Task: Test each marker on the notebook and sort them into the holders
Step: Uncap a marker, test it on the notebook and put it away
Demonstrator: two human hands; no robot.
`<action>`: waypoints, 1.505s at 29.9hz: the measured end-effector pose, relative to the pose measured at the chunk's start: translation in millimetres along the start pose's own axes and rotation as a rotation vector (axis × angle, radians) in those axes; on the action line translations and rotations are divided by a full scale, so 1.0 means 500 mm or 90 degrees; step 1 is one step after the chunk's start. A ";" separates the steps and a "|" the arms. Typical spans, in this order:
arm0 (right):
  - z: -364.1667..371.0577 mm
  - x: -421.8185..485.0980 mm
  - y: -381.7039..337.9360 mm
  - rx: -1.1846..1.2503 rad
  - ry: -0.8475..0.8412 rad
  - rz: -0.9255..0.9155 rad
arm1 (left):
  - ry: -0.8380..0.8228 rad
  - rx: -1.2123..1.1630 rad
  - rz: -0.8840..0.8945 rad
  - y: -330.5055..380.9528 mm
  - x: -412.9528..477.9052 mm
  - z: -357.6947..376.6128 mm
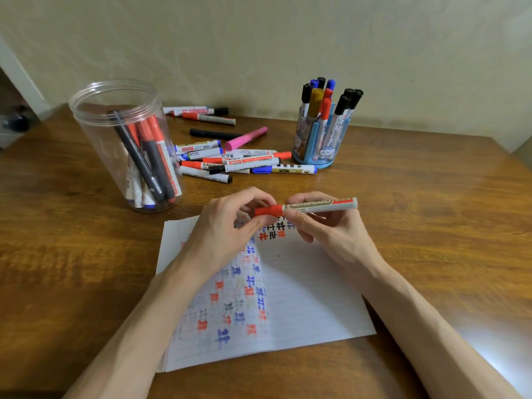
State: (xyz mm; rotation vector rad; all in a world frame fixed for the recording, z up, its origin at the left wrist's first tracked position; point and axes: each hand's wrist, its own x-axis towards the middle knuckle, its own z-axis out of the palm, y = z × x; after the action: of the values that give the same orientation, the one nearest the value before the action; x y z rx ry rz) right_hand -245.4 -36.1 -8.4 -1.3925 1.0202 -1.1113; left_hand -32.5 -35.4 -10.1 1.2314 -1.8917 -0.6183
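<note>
A red whiteboard marker (316, 205) lies level between both hands above the open notebook (311, 298). My left hand (227, 226) pinches its red cap (269, 210); my right hand (319, 226) grips the barrel. The cap sits on the marker. The notebook's pages carry red, blue and black test marks. A clear plastic jar (123, 133) at the left holds several markers. At the right, a blue pen holder (322, 139) holds several upright markers. A pile of loose markers (239, 161) lies between them.
More loose markers (201, 113) lie by the wall, with a black pen (214, 134) and a pink marker (246, 138) in front of them. The wooden table (431, 203) ends at the wall behind and drops off at the far right.
</note>
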 end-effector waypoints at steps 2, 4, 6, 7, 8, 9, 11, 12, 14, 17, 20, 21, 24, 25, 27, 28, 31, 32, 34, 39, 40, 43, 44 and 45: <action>-0.010 0.003 -0.006 0.082 -0.027 0.047 | 0.013 0.002 0.001 -0.002 0.000 -0.002; -0.023 0.007 -0.016 0.151 -0.024 0.088 | 0.024 -0.007 -0.005 -0.001 0.001 -0.005; -0.037 0.010 -0.020 0.114 0.006 0.073 | 0.031 -0.011 -0.003 0.003 0.000 -0.007; -0.044 0.009 -0.018 0.088 0.011 0.053 | 0.037 -0.014 -0.002 0.006 -0.001 -0.009; -0.051 0.007 -0.017 0.067 0.009 0.037 | 0.045 -0.019 -0.001 0.009 -0.003 -0.011; -0.057 0.005 -0.016 0.050 0.001 0.023 | 0.055 -0.026 0.000 0.012 -0.004 -0.013; -0.065 0.003 -0.013 0.001 -0.018 0.002 | 0.067 -0.036 0.000 0.014 -0.006 -0.016; -0.065 0.003 -0.011 -0.034 -0.024 -0.011 | 0.066 -0.038 -0.001 0.013 -0.006 -0.017; -0.062 0.007 -0.003 -0.088 -0.026 -0.039 | 0.063 -0.019 0.002 0.009 -0.007 -0.015; -0.050 0.010 0.009 -0.092 -0.007 -0.072 | 0.078 0.019 0.016 0.003 -0.007 -0.012; -0.040 0.008 0.017 -0.079 0.010 -0.090 | 0.094 0.033 0.023 0.002 -0.005 -0.009; -0.036 0.007 0.019 -0.077 0.015 -0.092 | 0.098 0.042 0.021 0.001 -0.005 -0.007; -0.032 0.009 0.029 -0.085 0.020 -0.093 | 0.109 0.057 0.013 0.001 -0.007 -0.006; -0.032 0.010 0.032 -0.092 0.017 -0.090 | 0.104 0.054 0.011 0.001 -0.007 -0.007; -0.034 0.012 0.037 -0.101 0.010 -0.079 | 0.088 0.038 0.001 0.002 -0.005 -0.010; -0.036 0.015 0.036 -0.105 0.005 -0.075 | 0.082 0.023 -0.009 0.002 -0.004 -0.012; -0.035 0.025 0.033 -0.115 -0.023 -0.086 | 0.101 -0.033 -0.036 0.011 0.001 -0.016; -0.033 0.028 0.033 -0.120 -0.041 -0.096 | 0.126 -0.059 -0.040 0.014 0.002 -0.017; -0.026 0.029 0.034 -0.132 -0.075 -0.118 | 0.168 -0.114 -0.055 0.018 0.004 -0.018; -0.016 0.028 0.030 -0.134 -0.074 -0.135 | 0.172 -0.214 -0.090 0.032 0.008 -0.019; -0.015 0.028 0.029 -0.145 -0.076 -0.139 | 0.173 -0.240 -0.091 0.039 0.008 -0.021; -0.009 0.031 0.032 -0.228 -0.074 -0.135 | 0.217 -0.258 -0.037 0.057 0.015 -0.036; -0.007 0.032 0.035 -0.269 -0.073 -0.137 | 0.238 -0.246 -0.008 0.061 0.017 -0.046; -0.006 0.034 0.036 -0.307 -0.073 -0.140 | 0.259 -0.233 0.019 0.065 0.021 -0.060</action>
State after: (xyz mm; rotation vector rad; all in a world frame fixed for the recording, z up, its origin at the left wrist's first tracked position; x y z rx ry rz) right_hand -244.9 -55.2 -24.8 -1.9705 1.1165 -0.9616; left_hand -27.6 -31.1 34.7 0.9987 -1.3851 -0.6120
